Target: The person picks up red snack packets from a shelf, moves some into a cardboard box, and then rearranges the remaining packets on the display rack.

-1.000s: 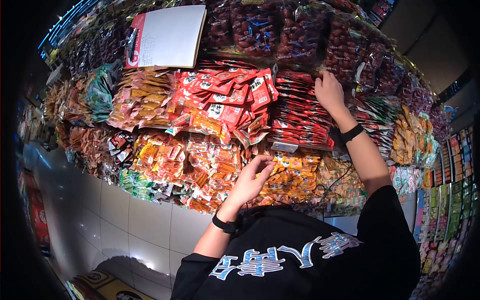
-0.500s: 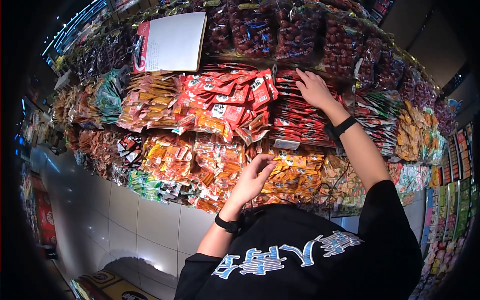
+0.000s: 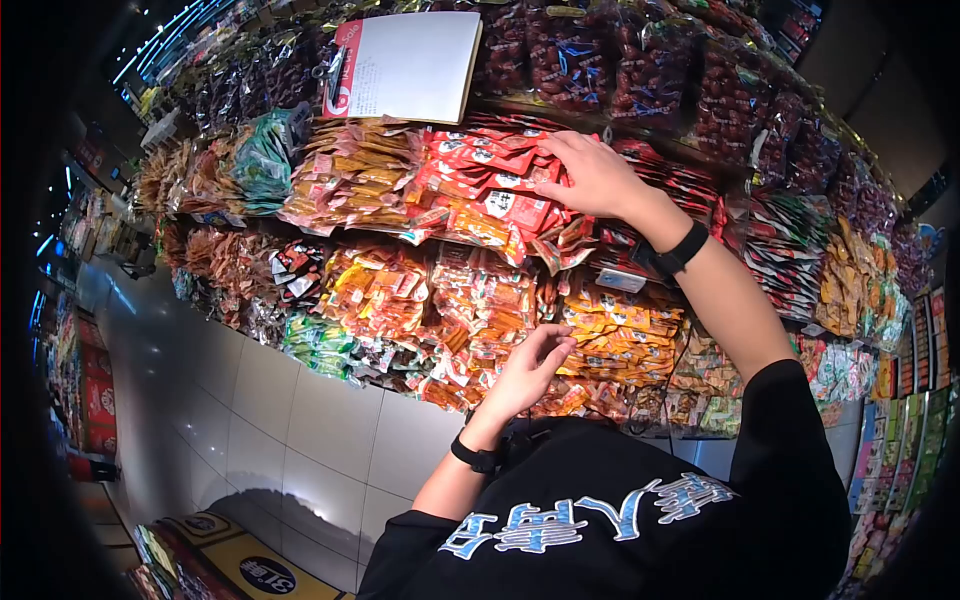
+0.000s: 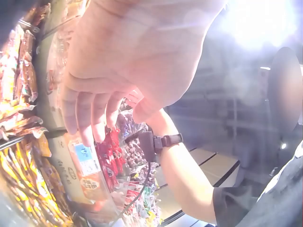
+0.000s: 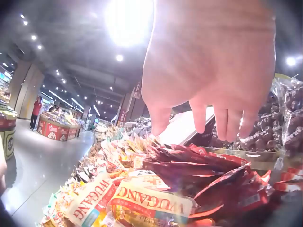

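Note:
In the head view my right hand [image 3: 592, 178] reaches over a pile of red snack packets [image 3: 485, 152], its fingers stretched out at the pile's right side. From the right wrist, the fingers point down just above dark red packets [image 5: 189, 170], with nothing held between them. My left hand [image 3: 530, 374] hovers, loosely curled and holding nothing, near the yellow-orange packets [image 3: 620, 345] in the lower row. The left wrist view shows the same hand [image 4: 132, 52] with its fingers hanging down, a price label [image 4: 86, 158] behind them.
A clipboard with white paper [image 3: 415, 70] lies behind the red packets. Bags of dark red fruit [image 3: 570, 60] line the back. Brown-orange packets [image 3: 360, 180] fill the left part of the stand, and a tiled floor [image 3: 320, 420] runs along its front. A thin dark cable [image 4: 139, 194] hangs near the right wrist.
My right hand has moved left from the neatly lined red packets to the loose red pile. The left hand keeps its relaxed pose, while the head view has shifted so the stand appears farther right.

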{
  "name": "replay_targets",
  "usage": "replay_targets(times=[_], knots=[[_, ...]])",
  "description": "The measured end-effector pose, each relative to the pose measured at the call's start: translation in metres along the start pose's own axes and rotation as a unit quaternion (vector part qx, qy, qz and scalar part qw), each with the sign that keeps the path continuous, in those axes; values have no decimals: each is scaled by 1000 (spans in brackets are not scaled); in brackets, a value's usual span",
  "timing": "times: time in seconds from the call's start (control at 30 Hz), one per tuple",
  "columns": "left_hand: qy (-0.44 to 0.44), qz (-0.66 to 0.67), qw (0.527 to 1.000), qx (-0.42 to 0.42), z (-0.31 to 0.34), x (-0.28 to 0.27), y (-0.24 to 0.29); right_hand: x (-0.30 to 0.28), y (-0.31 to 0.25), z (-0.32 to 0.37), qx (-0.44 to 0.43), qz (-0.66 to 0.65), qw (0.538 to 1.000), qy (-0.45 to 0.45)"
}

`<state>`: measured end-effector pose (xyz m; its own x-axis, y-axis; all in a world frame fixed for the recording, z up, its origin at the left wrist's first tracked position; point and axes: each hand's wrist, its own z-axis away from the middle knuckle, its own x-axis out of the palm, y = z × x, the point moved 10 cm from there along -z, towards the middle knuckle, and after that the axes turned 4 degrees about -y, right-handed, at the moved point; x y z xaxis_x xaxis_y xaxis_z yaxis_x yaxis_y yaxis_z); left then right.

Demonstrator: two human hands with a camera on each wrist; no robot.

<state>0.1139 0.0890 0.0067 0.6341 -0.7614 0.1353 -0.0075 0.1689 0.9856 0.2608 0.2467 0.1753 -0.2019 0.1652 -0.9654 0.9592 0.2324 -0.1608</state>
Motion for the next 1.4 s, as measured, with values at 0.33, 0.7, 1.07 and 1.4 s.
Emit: replay_targets(times=[0.33,0.7,1.07,1.4], knots=[[-14,9,1000,-7,42,-82,-11,48,-29,-83,18,84,995,-56],[-25,10,999,-39,72,-161,-11,60,-24,-113,54,141,987,-51],[-53,-10,999,-12,73,-188,0,26,-36,-93,33,200,978,35],[-92,-9,996,-17,51,-178,5,-65,-67,2,13,74,972,223]])
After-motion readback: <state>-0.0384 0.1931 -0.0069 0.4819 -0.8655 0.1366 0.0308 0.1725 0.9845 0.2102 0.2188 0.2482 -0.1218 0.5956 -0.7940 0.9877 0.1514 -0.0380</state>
